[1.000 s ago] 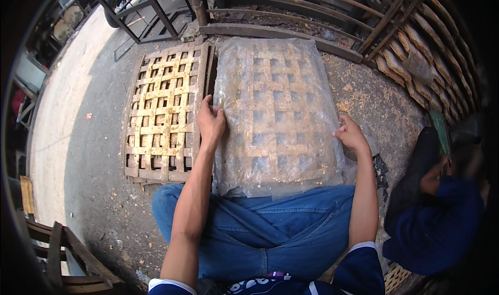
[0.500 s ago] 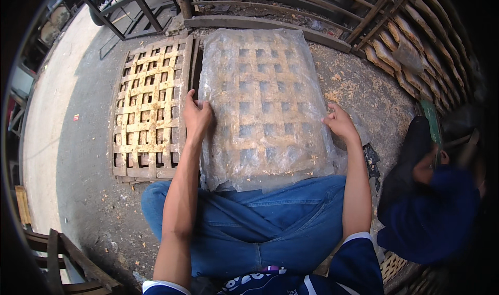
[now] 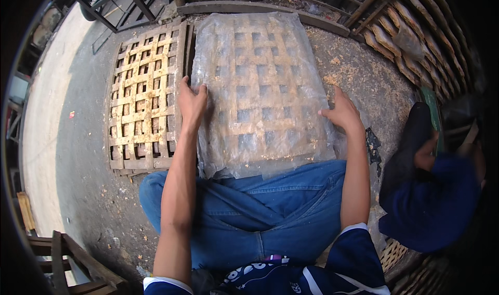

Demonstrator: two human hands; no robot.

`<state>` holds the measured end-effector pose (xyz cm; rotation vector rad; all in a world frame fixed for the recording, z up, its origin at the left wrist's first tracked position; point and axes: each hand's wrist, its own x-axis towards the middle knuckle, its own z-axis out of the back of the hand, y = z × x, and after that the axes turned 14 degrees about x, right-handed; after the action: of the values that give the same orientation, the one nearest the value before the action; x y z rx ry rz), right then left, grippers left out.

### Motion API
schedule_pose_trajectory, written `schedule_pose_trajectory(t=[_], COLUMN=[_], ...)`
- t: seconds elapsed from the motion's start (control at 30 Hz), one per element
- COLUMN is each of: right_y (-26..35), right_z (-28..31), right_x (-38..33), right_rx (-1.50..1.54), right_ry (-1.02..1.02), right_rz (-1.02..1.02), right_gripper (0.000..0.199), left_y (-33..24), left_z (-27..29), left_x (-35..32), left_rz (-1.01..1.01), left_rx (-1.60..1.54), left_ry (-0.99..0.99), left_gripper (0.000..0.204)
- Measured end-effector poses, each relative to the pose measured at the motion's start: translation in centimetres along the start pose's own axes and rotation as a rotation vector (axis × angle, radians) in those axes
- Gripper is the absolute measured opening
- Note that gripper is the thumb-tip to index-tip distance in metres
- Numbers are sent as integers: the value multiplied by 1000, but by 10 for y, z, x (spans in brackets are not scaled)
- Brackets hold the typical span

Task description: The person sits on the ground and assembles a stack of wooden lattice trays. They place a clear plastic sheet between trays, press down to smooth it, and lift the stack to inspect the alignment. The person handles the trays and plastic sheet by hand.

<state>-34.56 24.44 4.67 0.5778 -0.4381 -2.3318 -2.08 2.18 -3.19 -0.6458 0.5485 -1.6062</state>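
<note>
In front of my crossed legs lies a woven slatted rack (image 3: 261, 97), covered by a sheet of cloudy clear plastic (image 3: 223, 157) with crumbs on it. My left hand (image 3: 193, 103) is at the rack's left side, thumb and forefinger apart, in the gap beside a second rack. At the right side is my right hand (image 3: 344, 112), its fingers spread and its thumb at the plastic's edge. Neither hand visibly grips anything. To the left lies the bare woven rack (image 3: 148, 92), yellowish with crumbs, on top of other frames.
Many slatted racks (image 3: 416, 45) lean stacked at the far right. A person in dark blue (image 3: 434, 204) is close on my right. A wooden rail (image 3: 265, 7) runs along the far side. Dark metal framing (image 3: 138, 1) stands far left, and crumbs litter the concrete floor (image 3: 345, 74).
The racks and my hands sit slightly higher in the picture. My right hand's fingers have opened out from a closer, pinched shape at the plastic's edge. The left hand stays beside the rack.
</note>
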Motion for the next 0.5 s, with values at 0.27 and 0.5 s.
schedule_pose_trajectory(t=[0.27,0.5], right_y=[22,-31], right_z=[-20,-2], right_x=[-38,-26], right_rx=[-182,-40], right_ry=[415,197], right_rz=[15,-165], right_gripper=[153,143], left_y=[9,18], left_z=[-4,-11], left_x=[4,5], left_rz=[-60,-100], left_rx=[58,21], left_ry=[-53,-33], left_gripper=[68,71])
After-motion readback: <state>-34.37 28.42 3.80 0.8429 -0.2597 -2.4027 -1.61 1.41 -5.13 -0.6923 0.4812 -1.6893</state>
